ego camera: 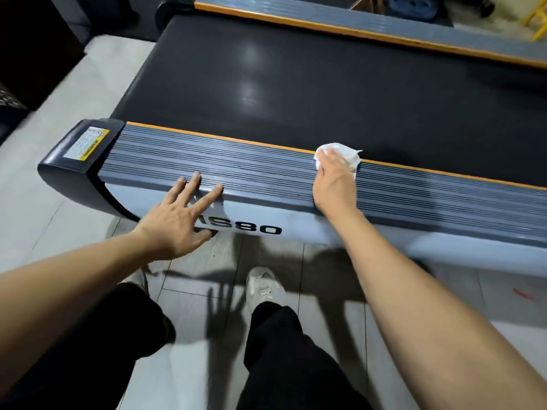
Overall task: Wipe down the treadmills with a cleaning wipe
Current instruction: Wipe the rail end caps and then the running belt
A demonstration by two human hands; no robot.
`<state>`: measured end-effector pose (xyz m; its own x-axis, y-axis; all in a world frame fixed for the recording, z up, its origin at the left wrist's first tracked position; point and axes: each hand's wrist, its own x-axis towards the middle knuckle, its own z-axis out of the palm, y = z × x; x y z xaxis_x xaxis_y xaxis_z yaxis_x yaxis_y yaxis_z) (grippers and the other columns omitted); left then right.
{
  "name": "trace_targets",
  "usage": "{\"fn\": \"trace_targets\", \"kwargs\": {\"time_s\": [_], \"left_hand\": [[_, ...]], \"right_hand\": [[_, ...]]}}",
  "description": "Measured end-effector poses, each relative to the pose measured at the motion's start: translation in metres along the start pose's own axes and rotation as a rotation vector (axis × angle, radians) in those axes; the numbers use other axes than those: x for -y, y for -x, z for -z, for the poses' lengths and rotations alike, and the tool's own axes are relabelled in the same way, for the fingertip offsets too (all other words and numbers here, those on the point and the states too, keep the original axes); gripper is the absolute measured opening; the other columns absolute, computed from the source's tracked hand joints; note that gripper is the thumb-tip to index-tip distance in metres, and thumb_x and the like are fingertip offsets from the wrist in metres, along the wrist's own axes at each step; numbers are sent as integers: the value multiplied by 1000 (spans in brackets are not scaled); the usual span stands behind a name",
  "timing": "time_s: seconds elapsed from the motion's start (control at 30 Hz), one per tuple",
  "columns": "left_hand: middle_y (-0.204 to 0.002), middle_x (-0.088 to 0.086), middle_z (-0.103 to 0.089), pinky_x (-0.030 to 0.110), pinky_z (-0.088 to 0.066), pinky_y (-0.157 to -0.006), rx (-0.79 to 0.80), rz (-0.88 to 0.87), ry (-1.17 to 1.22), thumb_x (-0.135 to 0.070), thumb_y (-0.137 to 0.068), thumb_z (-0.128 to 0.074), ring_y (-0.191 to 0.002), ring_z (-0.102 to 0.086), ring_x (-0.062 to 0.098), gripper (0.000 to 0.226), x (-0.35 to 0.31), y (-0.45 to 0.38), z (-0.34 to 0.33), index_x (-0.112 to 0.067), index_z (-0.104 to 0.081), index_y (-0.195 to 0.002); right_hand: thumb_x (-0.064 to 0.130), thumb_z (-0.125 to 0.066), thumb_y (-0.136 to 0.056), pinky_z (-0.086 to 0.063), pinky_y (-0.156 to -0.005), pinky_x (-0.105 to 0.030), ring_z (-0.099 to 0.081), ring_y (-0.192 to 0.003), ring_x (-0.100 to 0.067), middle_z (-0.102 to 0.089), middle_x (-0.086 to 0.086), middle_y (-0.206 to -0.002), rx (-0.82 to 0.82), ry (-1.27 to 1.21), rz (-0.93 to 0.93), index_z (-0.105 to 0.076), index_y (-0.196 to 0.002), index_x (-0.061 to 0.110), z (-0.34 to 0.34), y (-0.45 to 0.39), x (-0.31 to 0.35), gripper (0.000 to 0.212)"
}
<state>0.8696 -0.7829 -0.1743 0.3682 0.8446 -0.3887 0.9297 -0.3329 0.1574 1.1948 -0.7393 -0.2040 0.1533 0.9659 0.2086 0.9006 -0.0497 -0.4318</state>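
Nearest the camera are the person's two legs in dark trousers (284, 359), standing on a pale tiled floor (340, 335), with a light-coloured shoe (262, 287) pointing toward the treadmill's near side rail (236, 170). That ribbed grey rail, edged along its far side with an orange strip (207, 137), serves as the landmark here.

The left hand (177, 223) reaches to the rail's front face, fingers spread wide and straight; the fingertips (196, 176) rest on the rail's ribbed top near its left end, and the palm lies over the start of the black lettering (257, 229) on the pale side panel below the rail. It holds nothing.

The right hand (334, 182) lies on top of the rail, further along to the right, pressing a crumpled white cleaning wipe (344, 153) flat against the ribs. The wipe pokes out beyond the fingers at the rail's far edge, touching the orange strip. How the fingers lie under the wipe cannot be made out.

At the rail's left end sits a dark end cap (68, 173) bearing a yellow-and-white label (87, 142).

Beyond the rail stretches the black running belt (281, 93), shiny with two light reflections. Past the belt runs the far side rail (355, 20), also grey with an orange edge.
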Motion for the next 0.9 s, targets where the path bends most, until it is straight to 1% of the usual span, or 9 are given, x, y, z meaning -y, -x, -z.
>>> {"fn": "trace_targets", "kwargs": {"time_s": [0.17,0.27,0.37,0.47,0.53,0.6,0.67,0.8,0.9], "left_hand": [[-165,9,30,46,4,-126,-14,11,14,-56,-99,-48,-152,28,31,92,-3,0,-2,-47,26,-153],[-167,5,26,47,-1,-126,11,13,86,-53,-100,-50,-154,24,30,88,-3,-1,2,-48,17,-157],[-167,4,26,48,-2,-126,22,21,119,-51,-99,-51,-154,24,30,88,-4,-1,4,-47,13,-158],[-167,6,26,47,1,-125,32,17,120,-50,-99,-50,-154,25,31,88,-5,-1,4,-45,15,-159],[-166,6,29,50,-4,-126,38,13,88,-51,-99,-49,-153,25,32,90,-4,-2,2,-45,19,-157],[-160,4,37,54,-13,-126,37,-7,-10,-54,-99,-47,-153,26,34,94,0,-4,-2,-44,29,-153],[-153,1,41,54,-19,-125,17,-33,-71,-55,-98,-45,-153,24,34,96,8,-6,-7,-43,34,-151],[-163,-10,30,54,-24,-123,-89,-33,0,-54,-99,-47,-156,19,21,96,18,-1,-11,-31,26,-157],[-167,-11,25,51,-23,-121,-128,-2,9,-48,-101,-45,-157,16,18,90,13,1,-13,-26,19,-161]], "right_hand": [[1,-48,-99,-25,-123,-37,-40,-143,-30,-48,-15,-151,157,-84,250,-50,-145,5,-30,67,69,46],[4,-44,-98,-26,-122,-37,-42,-142,-26,-51,-10,-149,200,-113,359,-52,-145,9,-26,67,73,48],[8,-38,-103,-24,-118,-30,-38,-144,-22,-47,-7,-153,258,-98,321,-49,-148,13,-21,28,73,46],[-3,-36,-95,-46,-97,-45,-49,-109,-26,-57,-3,-122,228,-51,295,-59,-117,14,-24,-11,83,36],[-10,-36,-81,-47,-84,-44,-43,-93,-20,-49,4,-101,152,-44,284,-51,-94,19,-28,-21,94,35],[-10,-40,-85,-43,-104,-45,-51,-111,-26,-59,-5,-116,150,-66,284,-63,-109,13,-37,-3,99,40],[-8,-45,-92,-25,-121,-31,-44,-136,-28,-55,-13,-142,182,-121,334,-58,-137,6,-40,39,102,49],[-6,-48,-90,-31,-120,-38,-44,-140,-27,-51,-11,-149,281,-128,495,-51,-146,10,-32,79,93,58],[7,-41,-100,-26,-121,-33,-40,-142,-23,-48,-7,-152,294,-47,433,-49,-148,15,-27,37,85,49]]}}
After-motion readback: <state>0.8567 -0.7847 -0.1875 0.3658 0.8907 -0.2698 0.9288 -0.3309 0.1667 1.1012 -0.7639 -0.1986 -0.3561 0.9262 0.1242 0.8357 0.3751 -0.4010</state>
